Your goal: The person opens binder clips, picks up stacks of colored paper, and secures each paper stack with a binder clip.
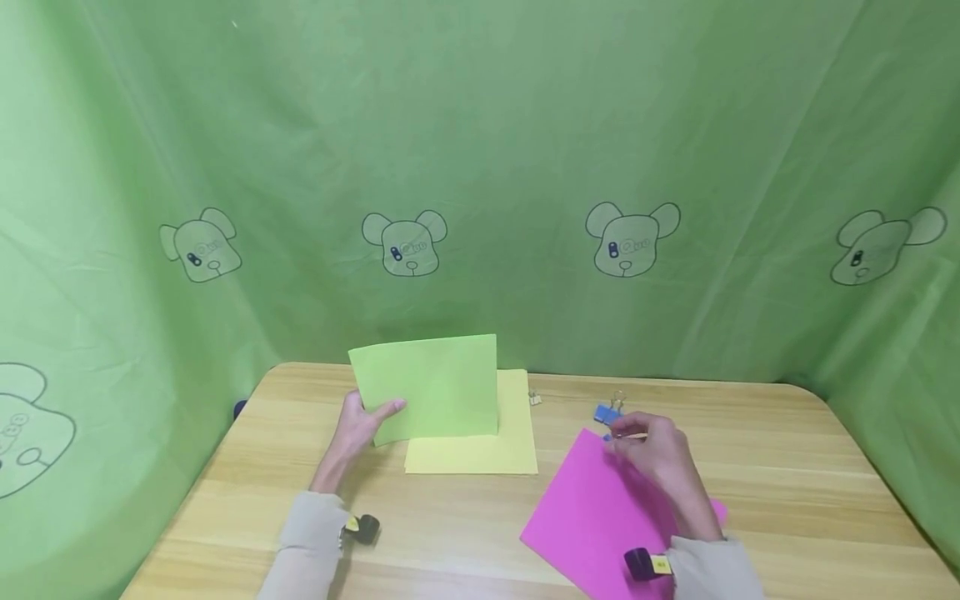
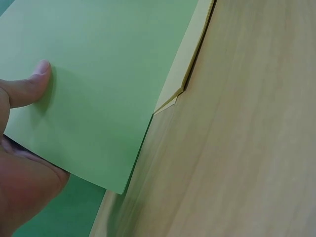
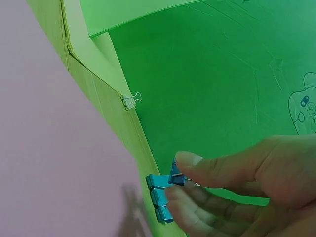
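Note:
My left hand grips the left edge of a light green sheet of paper, thumb lying on the near face. The sheet is tilted up over a stack of yellow paper and covers part of it. On the right, my right hand pinches a small blue binder clip between thumb and fingers. Right beside that hand, several other blue binder clips stand in a row. Below the hand, pink paper lies turned at an angle, partly hidden by the right forearm.
A small pale binder clip sits near the back edge, just right of the yellow stack. The wooden table has rounded far corners. A green curtain printed with bear heads hangs behind it and along both sides.

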Demonstrator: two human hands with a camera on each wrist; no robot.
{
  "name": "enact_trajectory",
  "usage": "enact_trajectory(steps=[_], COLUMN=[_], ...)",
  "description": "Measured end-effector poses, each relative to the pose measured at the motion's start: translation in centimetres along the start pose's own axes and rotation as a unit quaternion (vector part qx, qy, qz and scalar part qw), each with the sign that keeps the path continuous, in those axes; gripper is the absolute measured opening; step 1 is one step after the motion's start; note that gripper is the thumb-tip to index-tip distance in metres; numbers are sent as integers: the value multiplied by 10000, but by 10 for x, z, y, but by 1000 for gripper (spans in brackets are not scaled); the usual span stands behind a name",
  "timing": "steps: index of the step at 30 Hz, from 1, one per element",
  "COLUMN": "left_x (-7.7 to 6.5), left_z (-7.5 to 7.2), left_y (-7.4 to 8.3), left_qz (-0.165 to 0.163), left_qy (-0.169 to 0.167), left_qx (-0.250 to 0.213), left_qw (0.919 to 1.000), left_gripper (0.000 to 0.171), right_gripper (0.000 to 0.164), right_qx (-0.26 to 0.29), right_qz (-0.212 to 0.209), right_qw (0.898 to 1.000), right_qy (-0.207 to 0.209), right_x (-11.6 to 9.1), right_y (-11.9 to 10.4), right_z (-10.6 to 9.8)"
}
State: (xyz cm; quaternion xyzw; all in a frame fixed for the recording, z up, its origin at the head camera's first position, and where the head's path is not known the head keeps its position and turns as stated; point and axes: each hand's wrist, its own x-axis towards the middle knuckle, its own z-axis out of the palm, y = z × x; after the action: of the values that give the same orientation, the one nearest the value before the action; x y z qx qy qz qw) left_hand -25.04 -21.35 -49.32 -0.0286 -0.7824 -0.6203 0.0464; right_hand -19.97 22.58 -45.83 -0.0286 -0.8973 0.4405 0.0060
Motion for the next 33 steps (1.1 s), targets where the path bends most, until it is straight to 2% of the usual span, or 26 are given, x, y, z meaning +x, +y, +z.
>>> enact_trajectory(steps=[15, 27, 33], left_x=[0, 1, -3], left_z=[1, 1, 1], left_y=[2, 2, 11], left_qz=[-154, -363, -463], left_qy=[-8, -80, -121], left_qx=[-51, -178, -211], left_qw=[9999, 9992, 9986], left_gripper=[38, 42, 38], right_gripper=[33, 40, 41], right_qx=[261, 749, 766], right_qz=[-11, 106, 66], right_qw=[9995, 9971, 9970], right_qy=[173, -47, -4], right_x=[0, 1, 1], right_y=[-3, -4, -7], right_z=[1, -2, -1])
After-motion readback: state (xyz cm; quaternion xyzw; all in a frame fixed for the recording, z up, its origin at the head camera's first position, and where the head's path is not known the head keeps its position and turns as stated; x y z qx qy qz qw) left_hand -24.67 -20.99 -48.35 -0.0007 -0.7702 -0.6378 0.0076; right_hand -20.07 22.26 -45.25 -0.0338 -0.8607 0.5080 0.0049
